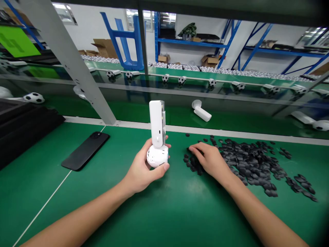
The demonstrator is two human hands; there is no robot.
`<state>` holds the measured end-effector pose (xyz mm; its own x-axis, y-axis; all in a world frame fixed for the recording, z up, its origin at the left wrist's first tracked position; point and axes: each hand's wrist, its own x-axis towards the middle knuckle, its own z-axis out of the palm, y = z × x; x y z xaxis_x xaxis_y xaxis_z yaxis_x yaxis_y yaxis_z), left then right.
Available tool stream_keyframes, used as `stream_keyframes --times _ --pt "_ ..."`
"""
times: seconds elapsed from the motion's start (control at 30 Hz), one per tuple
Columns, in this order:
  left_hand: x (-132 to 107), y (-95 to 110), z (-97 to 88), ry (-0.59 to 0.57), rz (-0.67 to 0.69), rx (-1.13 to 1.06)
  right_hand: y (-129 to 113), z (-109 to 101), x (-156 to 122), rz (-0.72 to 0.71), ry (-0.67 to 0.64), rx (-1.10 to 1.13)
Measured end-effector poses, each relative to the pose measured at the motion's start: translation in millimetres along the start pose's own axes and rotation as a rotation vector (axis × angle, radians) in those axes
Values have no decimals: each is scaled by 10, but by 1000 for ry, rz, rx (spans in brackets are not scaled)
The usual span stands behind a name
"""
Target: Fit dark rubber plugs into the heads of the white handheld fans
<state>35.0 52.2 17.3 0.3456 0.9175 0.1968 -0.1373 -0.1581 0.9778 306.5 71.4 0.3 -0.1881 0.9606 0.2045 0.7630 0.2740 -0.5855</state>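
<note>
The left hand (140,169) is clamped around an upright white plastic bar with a round ball end (157,130); the open right hand (208,159) rests on scattered small flat black pieces (246,161).

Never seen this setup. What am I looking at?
There's no machine here. This is one view from a camera worn on a person's head, looking forward and down at their two bare hands. The left hand holds upright a white plastic device with a ball-shaped base and a flat rectangular upper body. The right hand rests on a loose pile of small flat black pieces. Both are over a green work mat, which also holds a black smartphone lying camera side up. Beyond the mat's pale rear edge, another white device lies on its side on a green surface.
</note>
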Motion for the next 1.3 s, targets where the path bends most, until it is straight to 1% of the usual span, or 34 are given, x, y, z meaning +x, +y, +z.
stream_keyframes --times 0.07,0.13,0.2,0.3,0.4,0.5,0.67,0.83,0.97,1.07,1.17,1.23,1.3 --pt "17 -76 -6 -16 -64 79 -81 -7 -41 112 -11 238" --pt "29 -141 -7 -32 -112 142 -207 -18 -104 219 -62 485" --pt "32 -175 6 -69 -134 186 -354 -19 -168 267 -124 671" --pt "25 -167 44 -156 -105 247 -534 18 -237 290 -190 821" --pt "12 -142 72 -219 -56 311 -596 81 -271 308 -252 898" --pt "5 -140 82 -238 -53 356 -563 126 -284 322 -303 913" --pt "-16 -145 126 -242 -56 427 -532 121 -286 369 -324 884" --pt "-32 -152 163 -231 -70 424 -520 155 -273 398 -268 791" --pt "-8 -148 152 -224 -92 376 -476 232 -260 358 -241 701" --pt "18 -144 130 -253 -112 274 -525 242 -269 270 -232 590" --pt "45 -154 102 -258 -118 112 -649 196 -292 105 -219 501" --pt "65 -160 84 -198 -156 53 -710 140 -298 -14 -223 451" --pt "92 -160 67 -99 -227 32 -702 65 -284 -96 -219 406"
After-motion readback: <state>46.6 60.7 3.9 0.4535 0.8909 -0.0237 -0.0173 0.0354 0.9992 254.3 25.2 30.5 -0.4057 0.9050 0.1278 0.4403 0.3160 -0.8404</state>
